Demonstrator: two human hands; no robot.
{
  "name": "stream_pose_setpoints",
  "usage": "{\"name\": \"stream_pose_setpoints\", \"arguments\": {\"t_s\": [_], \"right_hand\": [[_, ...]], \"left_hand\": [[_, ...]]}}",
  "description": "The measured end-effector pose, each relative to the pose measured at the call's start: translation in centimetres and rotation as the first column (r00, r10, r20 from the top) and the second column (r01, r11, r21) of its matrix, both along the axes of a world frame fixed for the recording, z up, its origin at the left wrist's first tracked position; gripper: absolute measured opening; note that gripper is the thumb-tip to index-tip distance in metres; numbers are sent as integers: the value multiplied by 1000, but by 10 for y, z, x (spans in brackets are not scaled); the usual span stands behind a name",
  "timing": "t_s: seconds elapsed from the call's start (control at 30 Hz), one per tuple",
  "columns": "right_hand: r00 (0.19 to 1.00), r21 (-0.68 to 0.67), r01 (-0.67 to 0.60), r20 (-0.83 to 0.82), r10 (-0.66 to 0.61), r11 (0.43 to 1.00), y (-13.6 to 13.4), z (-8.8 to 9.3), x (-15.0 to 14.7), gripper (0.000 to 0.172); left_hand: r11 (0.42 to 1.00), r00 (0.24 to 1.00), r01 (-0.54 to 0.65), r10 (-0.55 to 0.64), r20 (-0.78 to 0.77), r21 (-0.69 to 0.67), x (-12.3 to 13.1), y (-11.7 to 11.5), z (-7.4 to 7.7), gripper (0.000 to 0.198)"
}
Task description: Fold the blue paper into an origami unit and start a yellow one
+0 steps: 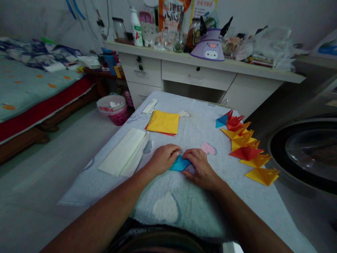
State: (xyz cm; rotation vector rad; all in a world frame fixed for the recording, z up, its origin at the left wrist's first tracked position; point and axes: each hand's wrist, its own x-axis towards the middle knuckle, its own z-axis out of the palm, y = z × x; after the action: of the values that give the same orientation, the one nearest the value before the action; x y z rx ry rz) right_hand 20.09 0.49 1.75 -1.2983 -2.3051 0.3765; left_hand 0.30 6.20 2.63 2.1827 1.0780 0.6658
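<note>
A partly folded piece of blue origami paper (177,165) lies low on the cloth-covered table, between my two hands. My left hand (163,160) holds its left side, fingers bent and pressed together. From the right, my right hand (200,168) grips the paper between thumb and fingers, which hide part of the folds. Beyond my left hand is a stack of square paper (163,122), yellow on top with red edges showing beneath. Folded paper cranes, such as a red one (246,153) and a yellow one (263,175), stand in a row to the right.
A folded white paper sheet (122,153) and a small white box (150,106) lie on the table's left. Behind stands a white desk (181,72) crowded with bottles and jars. A pink bin (118,114) is on the floor at left, a washing machine (302,147) at right.
</note>
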Motion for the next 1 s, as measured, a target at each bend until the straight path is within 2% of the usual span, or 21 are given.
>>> {"name": "stream_pose_setpoints", "arguments": {"t_s": [0.27, 0.43, 0.47, 0.57, 0.63, 0.77, 1.0], "right_hand": [[1000, -15, -9, -1, 9, 1000, 2, 0, -2, 30], [1000, -21, -13, 14, 13, 1000, 2, 0, -2, 35], [1000, -21, -17, 11, 17, 1000, 2, 0, -1, 35], [1000, -8, -22, -2, 22, 1000, 2, -2, -1, 33], [1000, 6, -22, -11, 22, 1000, 2, -2, 0, 33], [998, 16, -32, -57, 33, 999, 2, -1, -1, 34], [996, 75, -60, -60, 65, 995, 4, -10, 2, 16]], "left_hand": [[997, 1000, 19, -17, 19, -70, 0, 0, 2, 33], [992, 998, 28, -21, 57, -126, -2, -1, 1, 32], [990, 998, 39, -32, 53, -132, -3, -2, 1, 36], [988, 993, 114, -115, 4, -100, -5, -3, 2, 67], [984, 986, 159, -162, -33, -75, -6, -4, 3, 79], [979, 980, 188, -192, -47, -81, -7, -4, 1, 84], [976, 986, 169, -167, 28, -134, -8, -4, -2, 91]]}}
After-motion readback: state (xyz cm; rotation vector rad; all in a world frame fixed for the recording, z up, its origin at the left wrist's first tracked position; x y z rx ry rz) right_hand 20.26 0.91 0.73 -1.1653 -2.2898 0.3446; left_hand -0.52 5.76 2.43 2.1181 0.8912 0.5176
